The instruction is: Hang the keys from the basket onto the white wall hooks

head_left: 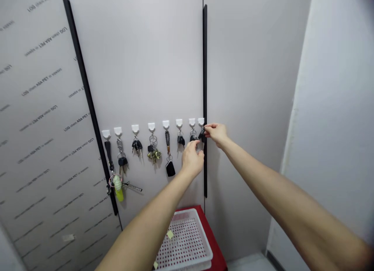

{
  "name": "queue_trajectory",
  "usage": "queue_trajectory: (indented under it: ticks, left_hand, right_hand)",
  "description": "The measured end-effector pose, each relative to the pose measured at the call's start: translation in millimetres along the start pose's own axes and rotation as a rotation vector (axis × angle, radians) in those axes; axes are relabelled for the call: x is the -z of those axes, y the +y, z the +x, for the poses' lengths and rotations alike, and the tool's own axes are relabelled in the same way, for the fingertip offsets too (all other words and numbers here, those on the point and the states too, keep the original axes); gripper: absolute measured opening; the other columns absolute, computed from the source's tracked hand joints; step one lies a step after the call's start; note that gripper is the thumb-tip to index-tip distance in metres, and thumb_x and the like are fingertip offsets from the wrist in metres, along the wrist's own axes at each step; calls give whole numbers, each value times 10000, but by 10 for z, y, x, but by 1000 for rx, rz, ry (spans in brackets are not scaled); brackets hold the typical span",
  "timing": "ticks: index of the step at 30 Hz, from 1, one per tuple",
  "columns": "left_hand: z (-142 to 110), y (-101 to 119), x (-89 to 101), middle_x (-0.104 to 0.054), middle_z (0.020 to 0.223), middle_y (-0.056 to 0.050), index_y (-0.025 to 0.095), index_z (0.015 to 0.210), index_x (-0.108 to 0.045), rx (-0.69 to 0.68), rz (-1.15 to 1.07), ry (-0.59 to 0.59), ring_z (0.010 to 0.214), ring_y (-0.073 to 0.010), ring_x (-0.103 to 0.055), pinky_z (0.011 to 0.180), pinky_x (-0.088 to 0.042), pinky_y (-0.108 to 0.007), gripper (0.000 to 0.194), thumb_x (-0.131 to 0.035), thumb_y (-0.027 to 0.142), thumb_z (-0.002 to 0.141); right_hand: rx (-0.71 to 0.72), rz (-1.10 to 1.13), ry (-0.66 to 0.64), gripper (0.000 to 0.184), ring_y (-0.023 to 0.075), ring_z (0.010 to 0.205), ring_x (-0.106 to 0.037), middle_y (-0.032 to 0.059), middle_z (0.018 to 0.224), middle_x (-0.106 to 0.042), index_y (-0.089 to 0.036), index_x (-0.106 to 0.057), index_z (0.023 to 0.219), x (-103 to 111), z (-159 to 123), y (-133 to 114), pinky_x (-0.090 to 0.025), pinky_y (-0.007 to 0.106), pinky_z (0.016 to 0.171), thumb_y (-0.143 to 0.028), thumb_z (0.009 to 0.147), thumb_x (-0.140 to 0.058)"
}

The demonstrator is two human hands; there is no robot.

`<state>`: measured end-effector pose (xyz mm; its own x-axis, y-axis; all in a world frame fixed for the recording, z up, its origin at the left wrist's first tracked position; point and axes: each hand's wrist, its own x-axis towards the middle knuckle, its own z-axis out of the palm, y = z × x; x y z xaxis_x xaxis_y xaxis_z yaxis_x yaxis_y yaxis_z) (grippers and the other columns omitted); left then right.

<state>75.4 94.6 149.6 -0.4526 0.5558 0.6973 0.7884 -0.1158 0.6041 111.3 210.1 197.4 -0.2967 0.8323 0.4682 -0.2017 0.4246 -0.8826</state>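
Note:
My right hand point(216, 133) pinches a bunch of black keys point(201, 134) hanging under the rightmost white hook point(201, 122), beside the black door handle. Just below and to the left, my left hand point(193, 159) is raised with thumb and forefinger apart, and nothing shows between them. Its fingertips are close to another key bunch point(193, 137) on the neighbouring hook point(192, 122); whether they touch it I cannot tell. Part of that bunch is hidden behind the fingers. Left of it, black-headed keys point(180, 139) hang from a ring.
More hooks in the row hold a black car key point(170, 168), keys with a gold-green charm point(154, 154), and a strap with a green charm point(117, 183). Long black handles point(205, 68) run down the cabinet doors. Below, a white perforated basket point(204, 240) rests on a red surface point(217, 251).

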Motion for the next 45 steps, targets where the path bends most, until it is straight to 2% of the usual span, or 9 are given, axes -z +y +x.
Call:
queue_trajectory:
  ticks: [5,11,16,18,22,28,33,38,45]
  left_hand:
    - [-74,-134,59,-500,929,-55,159,914,-471,36,3,-30,817,-134,-460,737,-354,-273,320,-412,115,602]
    - [-357,-640,275,-520,806,-29,155,847,-493,250,-155,67,705,-94,-475,656,-370,-229,289,-457,100,565]
    - [-627,-965,605,-364,442,86,104,945,-426,503,-462,143,378,-24,-322,421,-292,-154,390,-475,129,559]
    - [-664,-900,790,-345,433,103,137,1085,-292,456,-580,142,357,-15,-285,399,-259,-145,551,-471,128,564]
    - [-610,-556,1187,-375,479,100,263,1171,-51,235,-678,147,384,-9,-302,423,-272,-139,743,-477,120,579]
    - [-575,-318,1388,-385,499,86,273,1174,-21,115,-652,120,420,-18,-338,480,-317,-153,752,-464,103,590]
    - [-565,-634,1447,-457,614,42,241,1161,-98,153,-394,196,526,-48,-426,563,-361,-195,660,-455,158,611]
    - [-407,-1164,1741,-382,1037,-93,187,1090,-250,386,290,743,948,-187,-369,769,-313,-321,626,-538,272,541]
    - [-289,-1387,1739,-352,1077,-125,176,1113,-217,462,686,757,981,-253,-341,760,-313,-375,730,-566,334,491]
  right_hand:
    - [-7,-141,16,79,55,421,-452,-24,468,-466,-121,-512,610,-1,57,58,-405,197,448,-107,578,-441]
    - [239,-294,210,175,71,508,-434,-15,560,-493,-150,-534,705,30,-333,309,-368,192,496,-192,561,-443]
    - [-78,-195,-689,412,47,316,-257,-93,356,-317,-172,-445,984,-295,-1089,603,-247,176,329,-184,571,-450]
    - [-69,-63,-835,587,42,325,-254,-102,377,-310,-196,-261,1143,-449,-1323,538,-240,168,336,-158,586,-441]
    - [167,280,-682,715,39,375,-293,-92,465,-328,-265,6,1194,-657,-1519,106,-278,168,377,-169,630,-424]
    - [244,375,-686,731,51,381,-308,-93,459,-331,-303,33,1186,-829,-1597,-192,-297,182,383,-170,636,-429]
    - [177,256,-666,624,45,389,-329,-89,464,-361,-255,-127,1179,-1028,-1596,-5,-311,175,400,-213,637,-433]
    - [183,-71,-456,397,83,606,-469,38,757,-521,-123,-459,970,-1440,-1383,105,-381,226,592,-288,609,-453]
    - [229,-260,-327,412,116,537,-496,15,587,-546,-143,-439,996,-1966,-1164,3,-380,242,566,-304,617,-427]
